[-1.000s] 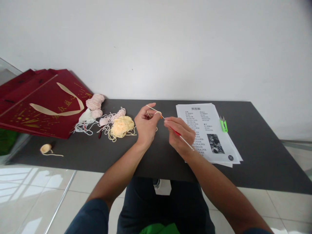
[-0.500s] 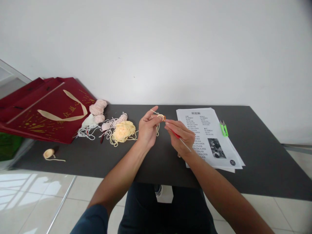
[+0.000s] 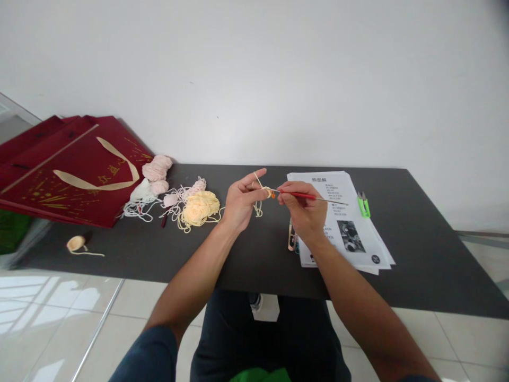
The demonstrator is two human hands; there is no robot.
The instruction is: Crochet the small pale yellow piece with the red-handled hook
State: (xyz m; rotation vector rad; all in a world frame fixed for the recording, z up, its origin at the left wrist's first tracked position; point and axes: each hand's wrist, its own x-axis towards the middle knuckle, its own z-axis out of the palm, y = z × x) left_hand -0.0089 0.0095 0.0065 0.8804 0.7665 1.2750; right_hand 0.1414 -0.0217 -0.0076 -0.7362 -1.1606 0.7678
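My left hand (image 3: 241,202) pinches a small piece of pale yellow crochet (image 3: 265,192), with an orange marker (image 3: 272,194) at its edge. Yarn runs up over the raised index finger, and a loose strand hangs below the hand. Between the fingers of my right hand (image 3: 306,209) is a crochet hook (image 3: 304,196) with a red grip, lying nearly level. Its tip reaches the crochet piece. A yellow yarn ball (image 3: 200,207) lies left of my left hand, its strand leading toward that hand.
Printed sheets (image 3: 348,236) lie under my right hand, with green thread snips (image 3: 363,205) on their right edge. Pink yarn (image 3: 157,168), white yarn (image 3: 142,192) and a dark red bag (image 3: 79,170) stand left. A small cream crochet cup (image 3: 75,243) sits front left on the black table (image 3: 429,254).
My right hand has turned, swinging the hook from a steep slant to nearly level. My left index finger now holds the yarn strand up. The view has shifted slightly.
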